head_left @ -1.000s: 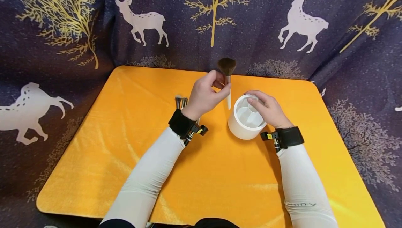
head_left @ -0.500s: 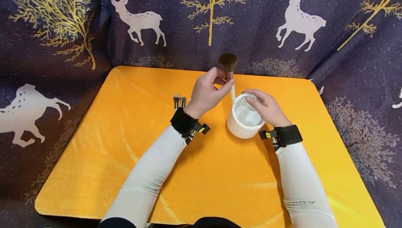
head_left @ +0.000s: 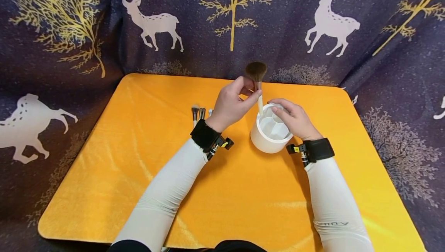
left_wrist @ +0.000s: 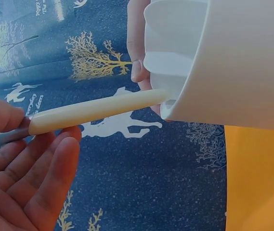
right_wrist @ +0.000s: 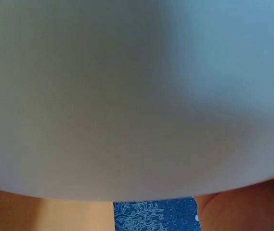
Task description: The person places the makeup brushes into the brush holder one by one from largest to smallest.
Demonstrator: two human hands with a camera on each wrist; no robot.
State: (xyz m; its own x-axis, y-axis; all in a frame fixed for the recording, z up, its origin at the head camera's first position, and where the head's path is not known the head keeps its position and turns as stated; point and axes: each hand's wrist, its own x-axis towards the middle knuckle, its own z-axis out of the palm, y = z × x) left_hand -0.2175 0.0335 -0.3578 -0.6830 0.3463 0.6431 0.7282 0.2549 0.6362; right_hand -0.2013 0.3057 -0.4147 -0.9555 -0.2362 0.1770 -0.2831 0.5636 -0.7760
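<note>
Your left fingers (left_wrist: 66,156) pinch the brush (head_left: 256,74) closely, bristles up, handle end inside the left rim of the white holder (head_left: 267,142), so better lower it straight and softly, while your right fingers (head_left: 287,104) grip the holder's far-right edge.

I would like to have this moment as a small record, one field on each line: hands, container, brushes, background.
Left hand: pinches large brush, bristles upward, handle tip at the mouth of white container
Right hand: grips rim of white container
White container: divided inside
Other brushes: on orange tabletop, partly hidden
Background: dark patterned cloth
</note>
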